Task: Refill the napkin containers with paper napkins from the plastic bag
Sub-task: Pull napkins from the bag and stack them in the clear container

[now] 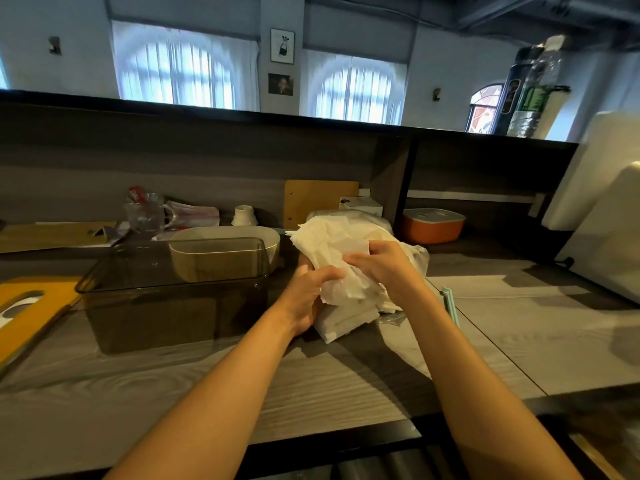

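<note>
A bundle of white paper napkins [332, 251] sits partly inside a clear plastic bag [417, 259] on the grey counter. My left hand [311, 292] grips the bundle's left underside. My right hand [379, 263] holds the napkins from the top right, thumb pinching a sheet. A dark transparent rectangular container [173, 296] stands just left of the bundle, with no napkins visible inside. Behind it stands a white oval container [266, 237].
A yellow lid with an oval slot [27, 306] lies at the far left. A glass mug [143, 213], an orange box [433, 225] and a clipboard [318, 199] sit along the back. A white appliance [602, 209] stands at the right. A teal strip [450, 303] lies near my right forearm.
</note>
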A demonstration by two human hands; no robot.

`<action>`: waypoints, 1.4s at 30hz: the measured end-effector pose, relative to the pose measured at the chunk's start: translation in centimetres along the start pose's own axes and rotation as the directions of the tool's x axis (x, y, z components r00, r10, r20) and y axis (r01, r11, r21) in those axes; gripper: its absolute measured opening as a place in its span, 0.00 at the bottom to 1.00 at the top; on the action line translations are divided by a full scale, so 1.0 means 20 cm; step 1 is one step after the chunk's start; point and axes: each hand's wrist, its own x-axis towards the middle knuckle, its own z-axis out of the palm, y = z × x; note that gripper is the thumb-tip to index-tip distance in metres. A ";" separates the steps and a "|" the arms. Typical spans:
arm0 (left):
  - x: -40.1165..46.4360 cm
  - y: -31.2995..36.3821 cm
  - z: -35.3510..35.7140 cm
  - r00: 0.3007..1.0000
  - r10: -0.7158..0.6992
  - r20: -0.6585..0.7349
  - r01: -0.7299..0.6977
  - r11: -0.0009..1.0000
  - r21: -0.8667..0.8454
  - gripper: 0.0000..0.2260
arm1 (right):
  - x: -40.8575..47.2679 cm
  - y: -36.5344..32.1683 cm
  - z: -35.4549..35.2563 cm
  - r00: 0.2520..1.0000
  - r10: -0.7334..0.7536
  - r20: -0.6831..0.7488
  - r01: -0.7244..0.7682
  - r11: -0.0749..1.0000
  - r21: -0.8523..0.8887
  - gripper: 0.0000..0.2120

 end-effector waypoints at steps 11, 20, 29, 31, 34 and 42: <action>-0.01 0.01 0.02 0.998 -0.035 -0.053 0.031 0.997 -0.069 0.28 | 0.04 0.03 -0.03 0.985 0.121 -0.122 -0.076 0.944 0.322 0.18; -0.02 0.02 0.01 0.993 -0.021 -0.113 0.017 0.999 -0.037 0.24 | 0.01 0.01 -0.03 0.988 0.120 -0.096 -0.091 0.960 0.265 0.08; 0.00 -0.01 0.02 0.969 0.044 -0.244 -0.069 0.993 -0.098 0.26 | -0.03 -0.04 -0.09 0.943 0.212 -0.256 0.041 0.690 0.722 0.01; 0.00 -0.01 0.03 0.971 0.056 -0.234 -0.086 0.989 -0.119 0.26 | -0.04 -0.04 -0.02 0.953 0.195 -0.231 0.008 0.749 0.663 0.04; -0.01 0.00 0.05 0.978 0.040 -0.203 -0.076 0.982 -0.174 0.27 | -0.04 0.01 0.13 0.962 0.100 -0.254 0.014 0.910 0.414 0.08; 0.02 -0.03 0.05 0.936 0.087 -0.340 -0.106 0.994 -0.036 0.25 | 0.00 0.03 0.17 0.987 0.141 -0.078 -0.113 0.949 0.294 0.12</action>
